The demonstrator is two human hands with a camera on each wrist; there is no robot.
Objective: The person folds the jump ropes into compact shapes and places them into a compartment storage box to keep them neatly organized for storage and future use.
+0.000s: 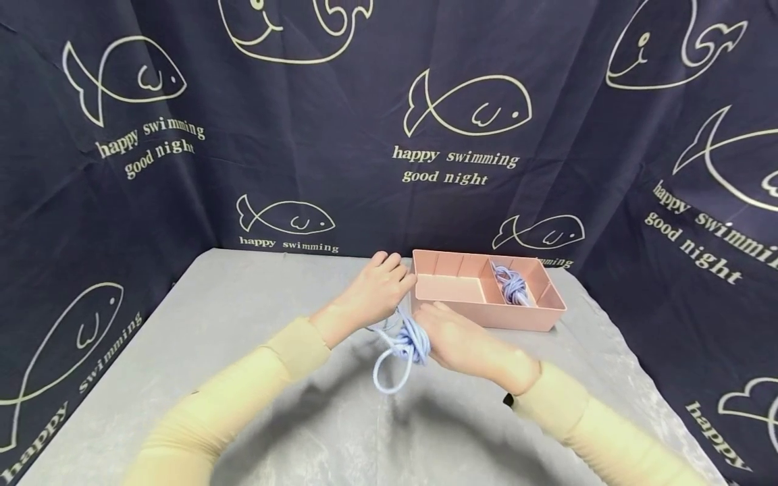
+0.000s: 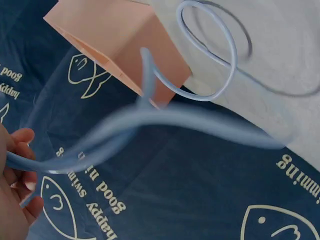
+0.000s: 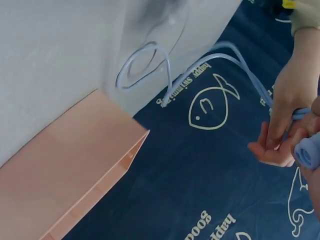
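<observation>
A light blue cord, partly bundled with a loose loop hanging down, is between my two hands above the table. My left hand holds a stretch of the cord; in the left wrist view its fingers curl round the strand, and blurred lengths of cord trail off. My right hand grips the bundled part, whose rounded blue end pokes out of the fist at the right edge of the right wrist view. Part of the bundle is hidden behind the right hand.
A pink divided box stands just beyond my hands, to the right. Its right compartment holds another light blue cord bundle. A grey cloth covers the table; dark blue fish-print curtains enclose its back and sides.
</observation>
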